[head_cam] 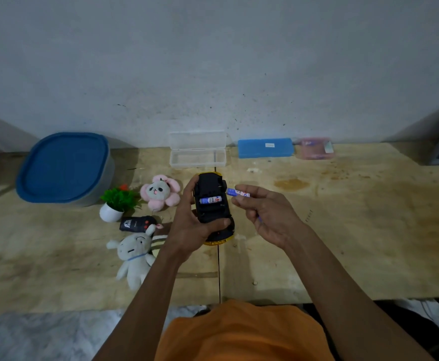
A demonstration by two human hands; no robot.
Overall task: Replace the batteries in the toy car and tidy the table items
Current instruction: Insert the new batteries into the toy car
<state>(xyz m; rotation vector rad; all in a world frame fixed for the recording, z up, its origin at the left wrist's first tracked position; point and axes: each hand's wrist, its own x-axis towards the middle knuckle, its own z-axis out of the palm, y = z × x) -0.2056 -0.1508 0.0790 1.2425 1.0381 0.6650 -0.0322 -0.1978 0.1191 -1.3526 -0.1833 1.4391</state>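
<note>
My left hand (192, 225) is wrapped around the toy car (213, 207), held belly-up over the counter (343, 230). 1 battery (210, 200) already sits in its slot. My right hand (268, 214) pinches a second battery (238, 192) just beside the car. The battery looks small, light and smooth, so I think it could slip; gripping its middle seems best. The right side of the counter has lots of room. The soft toys (135, 256) lie close on the left.

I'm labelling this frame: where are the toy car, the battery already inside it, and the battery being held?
toy car (211, 212): head view, black underside.
seated battery (210, 200): head view, label.
held battery (235, 192): head view, blue end.
</note>
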